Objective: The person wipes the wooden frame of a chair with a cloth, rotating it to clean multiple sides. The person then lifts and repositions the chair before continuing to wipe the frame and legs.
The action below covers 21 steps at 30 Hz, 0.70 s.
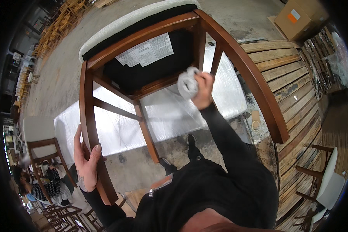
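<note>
A brown wooden chair (236, 54) lies tipped with its legs toward me and its white cushioned seat (116, 25) facing away. Paper labels (145, 50) are stuck on the black underside. My left hand (86, 160) grips the chair's left leg near its lower end. My right hand (202, 89) holds a crumpled white cloth (187, 82) against the seat frame, beside a thin inner rail.
Clear plastic sheeting (170, 112) covers the surface under the chair. A wooden pallet stack (294, 89) stands at right, a cardboard box (297, 17) beyond it. Another chair (42, 143) and a seated person (46, 185) are at lower left; a white-seated chair (328, 181) is at lower right.
</note>
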{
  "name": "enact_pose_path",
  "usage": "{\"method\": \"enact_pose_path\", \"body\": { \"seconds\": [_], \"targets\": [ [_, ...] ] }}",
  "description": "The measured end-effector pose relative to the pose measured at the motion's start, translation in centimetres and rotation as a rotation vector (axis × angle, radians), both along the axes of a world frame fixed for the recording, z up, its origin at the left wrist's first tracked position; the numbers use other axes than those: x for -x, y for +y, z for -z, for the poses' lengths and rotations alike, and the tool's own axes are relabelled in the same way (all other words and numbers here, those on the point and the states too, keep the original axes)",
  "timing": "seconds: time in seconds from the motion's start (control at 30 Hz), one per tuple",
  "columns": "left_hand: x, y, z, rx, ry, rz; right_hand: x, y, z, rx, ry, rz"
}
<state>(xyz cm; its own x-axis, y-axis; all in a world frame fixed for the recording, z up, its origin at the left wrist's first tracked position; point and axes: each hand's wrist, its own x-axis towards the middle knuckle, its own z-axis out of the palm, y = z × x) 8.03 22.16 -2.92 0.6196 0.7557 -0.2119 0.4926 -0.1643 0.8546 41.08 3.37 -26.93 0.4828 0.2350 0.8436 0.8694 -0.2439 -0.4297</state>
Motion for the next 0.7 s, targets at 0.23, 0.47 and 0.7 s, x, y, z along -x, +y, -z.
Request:
{"method": "enact_pose_path", "body": {
  "seconds": [0.23, 0.47, 0.7],
  "targets": [
    [0.7, -3.7, -2.2, -0.53, 0.5, 0.12, -5.9, 4.3, 6.5, 0.74, 0.239, 0.207],
    [1.3, -2.9, -1.2, -0.186, 0.099, 0.065, -3.4, 7.6, 3.7, -0.098, 0.411, -0.195],
    [1.8, -2.9, -0.9, -0.169, 0.026, 0.082, 1.4, 20.4, 0.0, 0.053, 0.569, -0.125]
  ]
}}
